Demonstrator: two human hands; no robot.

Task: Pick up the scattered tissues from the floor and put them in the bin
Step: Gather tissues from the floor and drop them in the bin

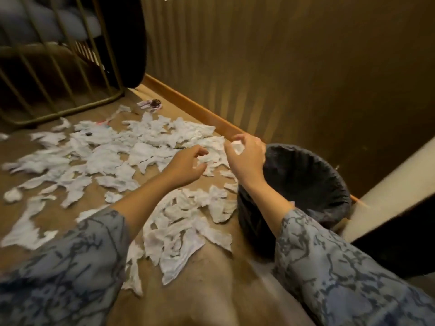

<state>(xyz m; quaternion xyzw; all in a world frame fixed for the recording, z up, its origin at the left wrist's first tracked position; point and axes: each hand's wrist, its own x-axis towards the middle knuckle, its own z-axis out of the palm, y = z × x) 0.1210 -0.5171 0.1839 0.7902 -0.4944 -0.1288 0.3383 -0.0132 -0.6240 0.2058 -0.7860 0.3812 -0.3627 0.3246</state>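
Your right hand (244,156) has its fingers curled round a small wad of tissue (237,147), and the bin (306,184) sits just beyond and to the right of those fingers, its open mouth close below. Your left hand (186,165) hangs with fingers loosely bent and apart, holding nothing, over the scattered tissues (113,156) that spread leftward and toward you across the floor (211,290). The right hand is nearer the bin.

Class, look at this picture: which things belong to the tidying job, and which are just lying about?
Part of the job:
scattered white torn tissues on the floor
black lined round bin
small white tissue wad pinched in the right hand
left hand reaching over the tissues

Just lying about:
olive metal bar frame
small pink-and-dark scrap
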